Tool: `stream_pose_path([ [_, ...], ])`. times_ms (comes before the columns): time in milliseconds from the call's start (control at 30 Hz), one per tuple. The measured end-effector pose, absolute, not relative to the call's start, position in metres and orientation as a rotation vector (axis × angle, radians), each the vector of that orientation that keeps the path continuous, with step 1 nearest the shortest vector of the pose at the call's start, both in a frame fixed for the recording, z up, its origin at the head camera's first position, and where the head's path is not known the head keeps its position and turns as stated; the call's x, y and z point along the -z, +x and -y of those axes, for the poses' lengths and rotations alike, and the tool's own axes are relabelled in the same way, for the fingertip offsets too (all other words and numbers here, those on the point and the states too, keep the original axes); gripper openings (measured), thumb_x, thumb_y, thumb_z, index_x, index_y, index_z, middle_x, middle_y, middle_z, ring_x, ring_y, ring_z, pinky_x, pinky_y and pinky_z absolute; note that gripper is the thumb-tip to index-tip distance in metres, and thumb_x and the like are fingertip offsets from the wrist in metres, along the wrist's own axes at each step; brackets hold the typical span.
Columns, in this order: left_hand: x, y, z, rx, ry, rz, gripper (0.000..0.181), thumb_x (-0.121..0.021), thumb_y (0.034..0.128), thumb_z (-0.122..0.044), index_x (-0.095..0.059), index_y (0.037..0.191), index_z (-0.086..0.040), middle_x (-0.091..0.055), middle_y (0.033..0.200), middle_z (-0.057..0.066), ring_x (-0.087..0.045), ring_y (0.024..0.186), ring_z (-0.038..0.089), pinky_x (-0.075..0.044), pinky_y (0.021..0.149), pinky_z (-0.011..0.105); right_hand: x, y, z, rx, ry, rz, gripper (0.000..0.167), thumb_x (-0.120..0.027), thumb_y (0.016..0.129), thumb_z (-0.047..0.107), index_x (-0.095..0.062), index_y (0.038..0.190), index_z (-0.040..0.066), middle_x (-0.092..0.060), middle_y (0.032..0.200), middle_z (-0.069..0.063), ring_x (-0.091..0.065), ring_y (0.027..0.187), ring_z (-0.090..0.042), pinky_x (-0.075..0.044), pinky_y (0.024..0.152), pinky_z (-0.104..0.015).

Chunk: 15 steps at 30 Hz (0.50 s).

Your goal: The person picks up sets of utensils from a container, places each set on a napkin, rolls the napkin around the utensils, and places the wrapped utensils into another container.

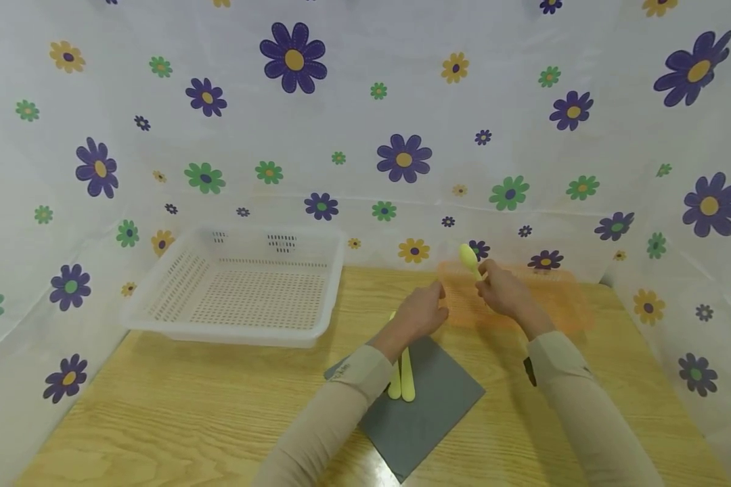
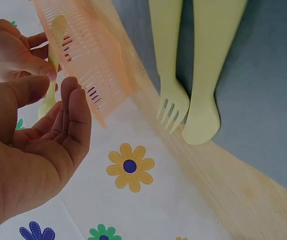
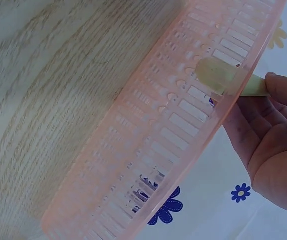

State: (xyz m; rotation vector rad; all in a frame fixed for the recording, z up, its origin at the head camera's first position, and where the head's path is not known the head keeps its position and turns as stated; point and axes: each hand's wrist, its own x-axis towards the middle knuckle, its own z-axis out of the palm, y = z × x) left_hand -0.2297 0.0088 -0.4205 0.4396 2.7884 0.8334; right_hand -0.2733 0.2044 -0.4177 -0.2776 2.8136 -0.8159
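In the head view, my right hand point(image 1: 504, 291) pinches a pale yellow spoon point(image 1: 468, 256), its bowl raised, above an orange basket point(image 1: 563, 301). The right wrist view has the spoon's handle end point(image 3: 216, 76) seen through the slotted wall, with thumb and fingers on the spoon. My left hand point(image 1: 422, 312) hovers near the basket's left end; the left wrist view finds its fingers loosely bent with nothing between them. Below it, a yellow fork point(image 2: 171, 95) and a yellow knife point(image 2: 203, 117) lie side by side on a dark grey mat point(image 1: 435, 409); the left forearm partly covers them.
A large white slotted basket point(image 1: 323, 325) stands at the back left of the wooden table point(image 1: 176, 399). Flower-printed white sheeting point(image 1: 341, 122) rises behind the table and along both sides.
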Motion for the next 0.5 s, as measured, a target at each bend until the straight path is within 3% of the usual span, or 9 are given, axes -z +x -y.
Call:
stream_pose_path([
  [267, 0.409, -0.226, -0.001, -0.829, 0.448, -2.817, 0.03, -0.054, 0.1, -0.018, -0.054, 0.127, -0.006, -0.057, 0.078, 0.002, -0.048, 0.057, 0.013, -0.039, 0.051, 0.025, 0.415, -0.263, -0.201, 0.928, -0.309, -2.882, 0.032, -0.046, 0.105, 0.013, -0.04, 0.132, -0.003, -0.067, 0.111, -0.026, -0.065, 0.083, -0.028, -0.049, 0.061, -0.03],
  [500, 0.399, -0.221, 0.007, -0.847, 0.448, -2.822, 0.03, -0.054, 0.101, -0.021, -0.054, 0.128, -0.006, -0.058, 0.077, 0.0, -0.051, 0.058, 0.012, -0.041, 0.051, 0.025, 0.414, -0.257, -0.194, 0.982, -0.321, -2.969, 0.035, -0.047, 0.105, 0.018, -0.042, 0.134, -0.001, -0.069, 0.109, -0.023, -0.069, 0.087, -0.032, -0.052, 0.064, -0.034],
])
